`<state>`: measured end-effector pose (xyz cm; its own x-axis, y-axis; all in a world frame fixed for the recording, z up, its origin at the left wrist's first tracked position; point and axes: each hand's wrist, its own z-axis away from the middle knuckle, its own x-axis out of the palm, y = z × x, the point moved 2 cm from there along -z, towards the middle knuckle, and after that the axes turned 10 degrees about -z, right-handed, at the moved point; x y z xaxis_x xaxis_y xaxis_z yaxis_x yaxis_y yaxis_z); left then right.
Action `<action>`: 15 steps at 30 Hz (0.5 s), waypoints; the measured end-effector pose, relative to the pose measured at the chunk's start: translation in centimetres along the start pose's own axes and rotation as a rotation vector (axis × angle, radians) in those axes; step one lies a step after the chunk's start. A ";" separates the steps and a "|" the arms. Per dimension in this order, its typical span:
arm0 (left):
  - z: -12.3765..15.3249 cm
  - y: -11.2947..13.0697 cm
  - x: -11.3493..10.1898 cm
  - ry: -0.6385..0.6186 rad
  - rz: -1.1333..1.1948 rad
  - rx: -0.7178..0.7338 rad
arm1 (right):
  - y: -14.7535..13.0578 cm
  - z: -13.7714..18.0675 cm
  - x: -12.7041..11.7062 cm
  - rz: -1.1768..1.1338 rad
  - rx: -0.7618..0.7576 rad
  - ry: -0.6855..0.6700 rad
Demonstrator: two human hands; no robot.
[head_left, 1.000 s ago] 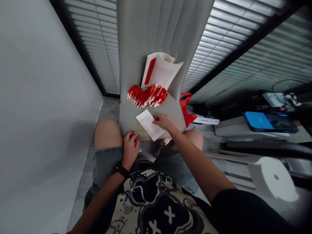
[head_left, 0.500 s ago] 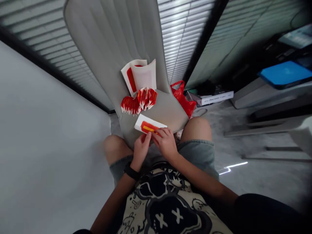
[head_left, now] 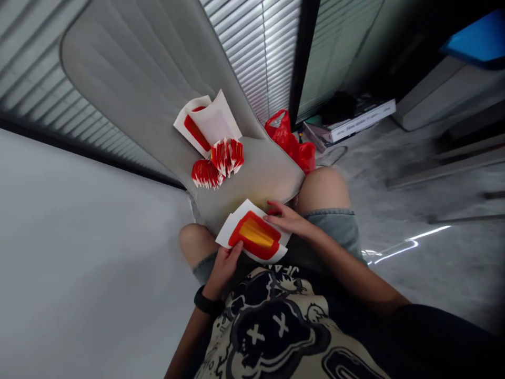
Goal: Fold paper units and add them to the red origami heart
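Note:
A white paper sheet [head_left: 258, 237] printed with a red shape and a yellow centre lies unfolded over my lap, with crease lines across the yellow. My left hand [head_left: 225, 267] pinches its lower left edge, thumb on top. At the sheet's right side is my right hand [head_left: 287, 218], its fingers stretched and apart, some touching the red border. On the chair seat ahead, red and white folded paper pieces [head_left: 218, 166] stand fanned out in two bunches. Behind them, curled white sheets with red print [head_left: 215, 121] lean against the chair back.
The grey chair [head_left: 256, 171] faces me between my knees. A red plastic bag [head_left: 290, 142] sits on the floor to its right, beside a white box [head_left: 363, 120]. A white wall [head_left: 79, 252] stands on the left, and window blinds [head_left: 256, 47] hang behind the chair.
The paper went from a narrow folded strip to a wider, opened sheet. My right hand has moved right and its fingers have spread. The view has turned somewhat.

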<state>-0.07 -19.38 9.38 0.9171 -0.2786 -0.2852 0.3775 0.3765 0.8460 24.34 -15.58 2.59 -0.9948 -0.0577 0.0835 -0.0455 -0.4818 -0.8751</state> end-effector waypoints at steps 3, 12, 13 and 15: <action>0.8 -0.7 -0.5 0.061 0.056 -0.041 | -1.1 0.7 0.7 -0.253 0.091 -0.285; 0.3 -4.0 -1.0 0.163 0.296 -0.189 | -4.9 -3.3 -1.6 -0.012 0.038 -0.261; 0.0 -4.5 -0.8 0.184 0.290 -0.202 | -5.6 -4.3 -1.9 0.098 -0.014 -0.246; -0.7 -5.3 0.0 0.229 0.246 -0.223 | -7.3 -6.3 -2.2 0.333 -0.123 -0.243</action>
<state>-1.98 -20.79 4.57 0.9790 0.0383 -0.2002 0.1382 0.5973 0.7900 26.34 -6.46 5.78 -0.9073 -0.4041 -0.1163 0.2496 -0.2950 -0.9223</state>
